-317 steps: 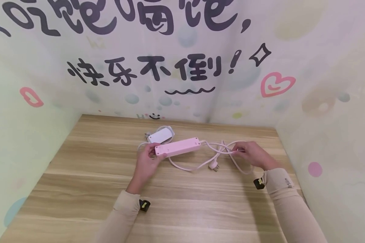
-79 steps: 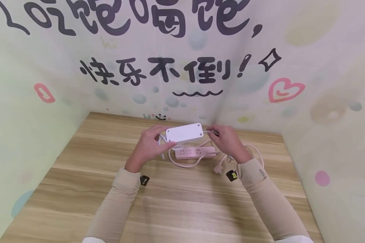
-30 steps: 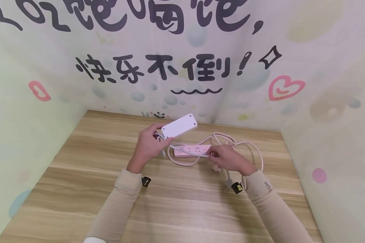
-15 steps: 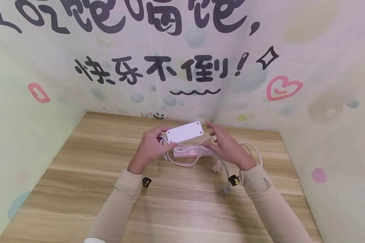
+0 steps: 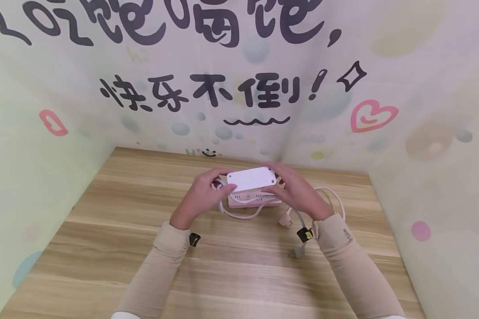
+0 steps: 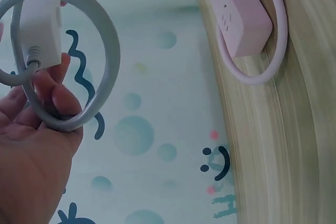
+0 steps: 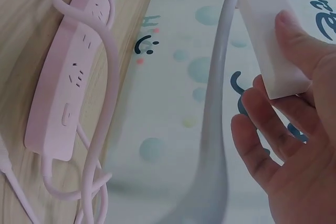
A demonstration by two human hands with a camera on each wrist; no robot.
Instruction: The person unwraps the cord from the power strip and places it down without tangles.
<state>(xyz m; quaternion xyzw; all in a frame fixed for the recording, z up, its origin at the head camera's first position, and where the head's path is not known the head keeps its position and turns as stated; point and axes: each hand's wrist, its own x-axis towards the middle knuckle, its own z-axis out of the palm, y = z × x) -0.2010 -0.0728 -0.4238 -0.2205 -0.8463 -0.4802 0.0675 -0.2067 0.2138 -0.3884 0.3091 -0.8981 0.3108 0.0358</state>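
A white power strip (image 5: pixel 250 178) is held up off the table, its screwed underside facing the head camera. My left hand (image 5: pixel 199 197) grips its left end, where its grey-white cord (image 6: pixel 111 51) leaves the strip and loops by the fingers. At the other end my right hand (image 5: pixel 301 195) holds it between thumb and fingers, seen in the right wrist view with the thumb on the casing (image 7: pixel 273 51). Just below, a pink power strip (image 5: pixel 239 204) lies on the table, sockets showing, partly covered by the white strip and cords.
The pink cord (image 5: pixel 335 195) curls to the right on the wooden table (image 5: pixel 231 274), with its pink plug (image 5: pixel 285 219) in front. The white strip's grey plug (image 5: pixel 298 251) lies nearer me, by my right wrist. A printed wall sheet (image 5: pixel 163 128) stands behind the table.
Earlier the hands handled the pink strip, then lifted the white one. My right hand has let go of the white strip's cord and taken the strip's right end; its plug has come forward.
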